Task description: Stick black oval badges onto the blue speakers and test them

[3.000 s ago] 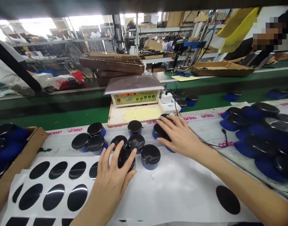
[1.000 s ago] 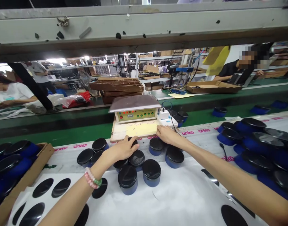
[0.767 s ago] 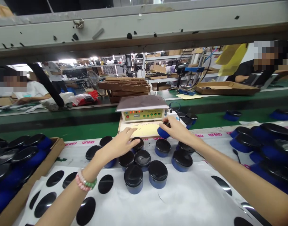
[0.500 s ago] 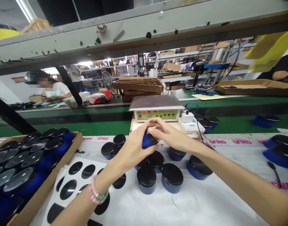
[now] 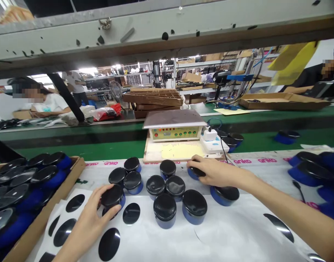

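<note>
The left hand [image 5: 94, 214] was curled around a round tub [image 5: 112, 195], thumb near and fingers on its far left side, just beside three more tubs [image 5: 132, 180] on the bench [image 5: 97, 174]. That tub had a flat black top, glossy enough to catch pale streaks of light, over a deep blue wall; its lower part was mostly hidden by the thumb. The right hand [image 5: 217, 171] had its thumb and fingers closed about a second tub [image 5: 194, 173], also black above and blue below, in front of the white power strip [image 5: 214, 145]. Between the hands stood a cluster of five tubs [image 5: 175, 186], upright, their tops black and shiny, the two nearest ones on white paper [image 5: 147, 242]
</note>
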{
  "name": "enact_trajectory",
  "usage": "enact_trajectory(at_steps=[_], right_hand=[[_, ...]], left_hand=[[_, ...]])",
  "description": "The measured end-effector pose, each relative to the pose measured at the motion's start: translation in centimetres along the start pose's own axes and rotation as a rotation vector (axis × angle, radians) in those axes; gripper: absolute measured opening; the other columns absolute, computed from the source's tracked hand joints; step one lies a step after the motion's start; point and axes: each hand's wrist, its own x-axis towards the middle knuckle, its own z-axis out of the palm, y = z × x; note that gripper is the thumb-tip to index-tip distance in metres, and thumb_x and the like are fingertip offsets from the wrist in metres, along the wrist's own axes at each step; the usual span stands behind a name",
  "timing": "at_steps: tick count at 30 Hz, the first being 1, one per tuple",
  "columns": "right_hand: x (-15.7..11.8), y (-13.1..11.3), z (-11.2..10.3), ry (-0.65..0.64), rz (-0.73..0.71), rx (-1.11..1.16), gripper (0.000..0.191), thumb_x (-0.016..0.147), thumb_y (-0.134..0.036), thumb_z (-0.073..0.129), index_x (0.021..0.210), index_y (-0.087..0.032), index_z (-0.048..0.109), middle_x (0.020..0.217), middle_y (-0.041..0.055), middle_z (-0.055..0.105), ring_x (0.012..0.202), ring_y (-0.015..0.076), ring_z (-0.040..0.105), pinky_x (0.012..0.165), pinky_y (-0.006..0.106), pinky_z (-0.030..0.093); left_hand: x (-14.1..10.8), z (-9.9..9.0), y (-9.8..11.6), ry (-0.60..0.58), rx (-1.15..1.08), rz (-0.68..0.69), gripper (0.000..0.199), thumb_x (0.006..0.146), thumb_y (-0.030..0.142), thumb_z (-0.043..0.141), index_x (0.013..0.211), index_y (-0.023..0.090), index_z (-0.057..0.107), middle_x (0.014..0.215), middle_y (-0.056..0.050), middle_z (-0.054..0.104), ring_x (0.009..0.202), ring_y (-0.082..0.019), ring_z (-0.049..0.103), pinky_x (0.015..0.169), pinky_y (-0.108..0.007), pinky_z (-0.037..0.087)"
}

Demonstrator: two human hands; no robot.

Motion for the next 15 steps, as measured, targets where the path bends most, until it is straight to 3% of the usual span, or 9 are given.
enact_trajectory(at_steps=[5, 8, 12, 15], right_hand=[[0.8, 1.2, -0.4, 0.013, -0.068, 0.046, 0.053, 0.078, -0.02, 0.056, 0.13, -0.027, 0.055, 0.13, 0.0092, 0.051, 0.102, 0.0263, 0.061, 0.085, 0.033, 0.046], [0.9, 1.7, -0.3, 0.022, -0.105, 0.065, 0.049, 0.079, -0.023, 0.057, 0.127, -0.027, 0.058, 0.128, 0.0085, 0.053, 0.103, 0.026, 0.061, 0.089, 0.033, 0.045], [0.8, 2.2, -0.4, 0.055, -0.137, 0.083, 0.039, 0.08, -0.025, 0.059, 0.118, -0.026, 0.065, 0.118, 0.0079, 0.059, 0.095, 0.0241, 0.064, 0.084, 0.032, 0.047], [1.4, 1.9, -1.7, 0.138, -0.142, 0.098, 0.034, 0.081, -0.029, 0.061, 0.114, -0.021, 0.066, 0.11, 0.01, 0.062, 0.094, 0.0249, 0.063, 0.083, 0.033, 0.047]], left_hand=[[-0.3, -0.6, 0.8, 0.13, 0.053, 0.053, 0.056, 0.08, 0.054, 0.056, 0.129, 0.03, 0.042, 0.129, -0.008, 0.045, 0.112, -0.03, 0.055, 0.089, -0.048, 0.053], [-0.4, -1.0, 2.3, 0.188, 0.034, 0.058, 0.049, 0.082, 0.054, 0.054, 0.125, 0.032, 0.048, 0.13, -0.006, 0.045, 0.111, -0.03, 0.056, 0.073, -0.038, 0.058], [-0.8, -1.5, 4.1, 0.19, 0.021, 0.037, 0.042, 0.084, 0.054, 0.052, 0.119, 0.032, 0.052, 0.129, -0.004, 0.048, 0.106, -0.027, 0.057, 0.048, -0.024, 0.052], [-0.9, -1.4, 4.6, 0.181, 0.037, 0.064, 0.037, 0.086, 0.052, 0.05, 0.116, 0.031, 0.055, 0.127, -0.004, 0.049, 0.108, -0.027, 0.056, 0.045, -0.022, 0.048]])
